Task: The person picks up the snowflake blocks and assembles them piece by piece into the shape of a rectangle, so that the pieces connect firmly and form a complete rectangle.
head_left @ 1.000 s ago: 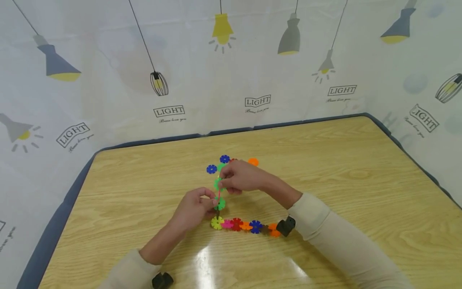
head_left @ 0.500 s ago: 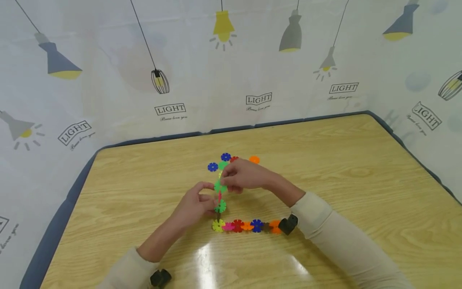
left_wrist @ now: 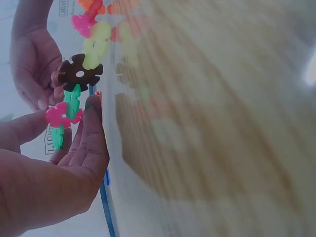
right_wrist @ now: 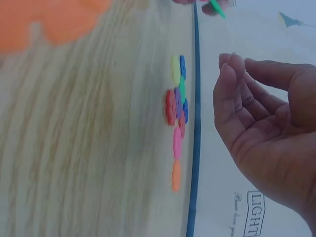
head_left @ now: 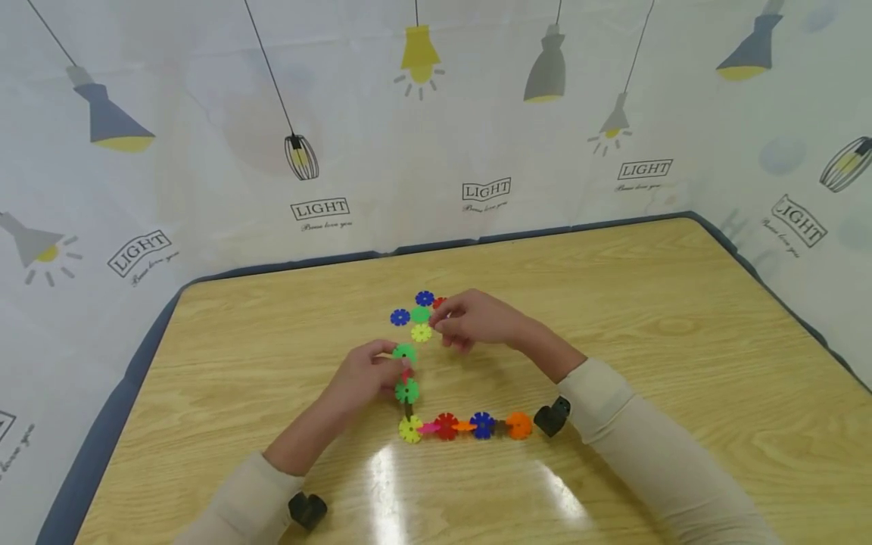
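In the head view an L-shaped chain of interlocking plastic snowflake discs stands on the table. Its left arm ends in a green disc (head_left: 405,354); a yellow disc (head_left: 410,429) forms the corner. My left hand (head_left: 368,371) grips that left arm, and the left wrist view has thumb and fingers about a pink disc (left_wrist: 58,116) between green ones. Just right of loose yellow (head_left: 421,333) and green discs, my right hand (head_left: 480,322) hovers, holding nothing. The right wrist view shows its fingers loosely bent, thumb close to the fingertips. It partly hides the loose discs in the head view.
Loose discs lie beyond the hands, including blue (head_left: 400,317) and red (head_left: 439,303) ones; the right wrist view adds pink (right_wrist: 177,142) and orange (right_wrist: 176,175). An orange disc (head_left: 518,425) ends the chain's near row, close to the right wrist camera (head_left: 552,416).
My right hand has let go of the green end disc and moved right, away from the chain. My left hand still holds the chain, whose far end has shifted slightly left.
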### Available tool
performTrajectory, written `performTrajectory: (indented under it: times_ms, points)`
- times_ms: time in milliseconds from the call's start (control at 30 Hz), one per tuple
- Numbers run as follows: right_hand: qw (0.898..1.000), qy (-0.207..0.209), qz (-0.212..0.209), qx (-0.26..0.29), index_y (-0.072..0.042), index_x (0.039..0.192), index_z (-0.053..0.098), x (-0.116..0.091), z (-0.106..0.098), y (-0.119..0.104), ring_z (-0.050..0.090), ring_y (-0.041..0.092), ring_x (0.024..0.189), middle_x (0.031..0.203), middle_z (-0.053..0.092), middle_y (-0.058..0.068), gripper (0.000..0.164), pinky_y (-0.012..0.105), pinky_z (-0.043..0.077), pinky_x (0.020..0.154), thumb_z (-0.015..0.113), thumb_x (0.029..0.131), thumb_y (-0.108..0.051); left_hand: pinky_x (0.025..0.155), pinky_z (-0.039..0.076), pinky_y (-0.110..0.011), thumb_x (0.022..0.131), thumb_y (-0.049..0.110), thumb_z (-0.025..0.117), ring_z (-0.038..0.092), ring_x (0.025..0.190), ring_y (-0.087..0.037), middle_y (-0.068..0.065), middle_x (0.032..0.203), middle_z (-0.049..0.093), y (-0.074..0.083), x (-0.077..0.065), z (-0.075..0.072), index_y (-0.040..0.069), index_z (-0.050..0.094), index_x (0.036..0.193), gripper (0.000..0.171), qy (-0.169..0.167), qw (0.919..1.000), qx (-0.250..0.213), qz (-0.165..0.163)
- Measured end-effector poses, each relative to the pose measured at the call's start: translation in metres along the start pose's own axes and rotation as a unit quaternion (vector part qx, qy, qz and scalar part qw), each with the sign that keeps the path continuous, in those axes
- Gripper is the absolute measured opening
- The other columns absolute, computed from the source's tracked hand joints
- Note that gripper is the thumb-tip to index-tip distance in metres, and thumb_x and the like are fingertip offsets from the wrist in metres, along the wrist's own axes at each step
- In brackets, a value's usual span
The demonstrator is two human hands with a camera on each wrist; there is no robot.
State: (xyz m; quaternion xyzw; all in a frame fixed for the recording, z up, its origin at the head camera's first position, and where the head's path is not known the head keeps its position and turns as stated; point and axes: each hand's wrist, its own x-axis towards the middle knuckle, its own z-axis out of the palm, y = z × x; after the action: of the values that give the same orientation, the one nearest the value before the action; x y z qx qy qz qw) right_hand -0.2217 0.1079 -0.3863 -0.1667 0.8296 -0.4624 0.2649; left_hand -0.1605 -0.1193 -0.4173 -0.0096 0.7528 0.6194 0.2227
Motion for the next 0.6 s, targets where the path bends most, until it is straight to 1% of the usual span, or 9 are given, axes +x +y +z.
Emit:
performTrajectory:
  times_ms: [133, 300, 400, 500, 600]
  points:
    - [0.998, 0.043, 0.037, -0.005, -0.003, 0.119, 0.064, 0.002, -0.007, 0.007, 0.065, 0.026, 0.071, 0.084, 0.067, 0.011, 0.028, 0.037, 0.059, 0.072, 0.057, 0.098, -0.02, 0.076, 0.058, -0.035, 0.096, 0.017, 0.061, 0.069, 0.082, -0.018, -0.018, 0.104, 0.071, -0.004, 0.002, -0.003, -0.001, 0.057, 0.113, 0.025, 0.006, 0.9998, -0.007, -0.017]
    - [0.992, 0.082, 0.075, -0.055, -0.005, 0.115, 0.064, 0.008, -0.011, 0.016, 0.064, 0.022, 0.067, 0.082, 0.068, 0.009, 0.027, 0.031, 0.057, 0.065, 0.06, 0.097, -0.023, 0.074, 0.058, -0.033, 0.096, 0.015, 0.061, 0.066, 0.076, -0.016, -0.015, 0.1, 0.068, -0.007, 0.003, -0.005, -0.003, 0.057, 0.112, 0.024, 0.015, 0.9995, -0.012, -0.025]
    - [0.989, 0.083, 0.097, -0.077, -0.006, 0.114, 0.064, 0.012, -0.009, 0.02, 0.061, 0.019, 0.064, 0.08, 0.066, 0.008, 0.027, 0.028, 0.055, 0.061, 0.062, 0.095, -0.025, 0.073, 0.058, -0.032, 0.096, 0.016, 0.062, 0.065, 0.075, -0.015, -0.013, 0.098, 0.065, -0.008, 0.003, -0.006, -0.003, 0.056, 0.112, 0.026, 0.016, 0.9992, -0.013, -0.036]
    - [0.987, 0.073, 0.111, -0.092, -0.006, 0.115, 0.063, 0.015, -0.005, 0.023, 0.061, 0.018, 0.064, 0.078, 0.066, 0.007, 0.029, 0.027, 0.054, 0.059, 0.065, 0.094, -0.025, 0.074, 0.058, -0.033, 0.096, 0.018, 0.063, 0.065, 0.077, -0.015, -0.013, 0.099, 0.064, -0.008, 0.004, -0.007, -0.002, 0.057, 0.113, 0.027, 0.012, 0.9989, -0.009, -0.044]
    - [0.984, 0.066, 0.109, -0.121, -0.007, 0.116, 0.062, 0.017, -0.001, 0.025, 0.061, 0.018, 0.063, 0.079, 0.066, 0.006, 0.03, 0.027, 0.053, 0.057, 0.068, 0.091, -0.023, 0.075, 0.058, -0.033, 0.096, 0.021, 0.062, 0.065, 0.079, -0.016, -0.013, 0.101, 0.065, -0.008, 0.004, -0.01, -0.001, 0.058, 0.113, 0.028, 0.006, 0.9987, -0.01, -0.05]
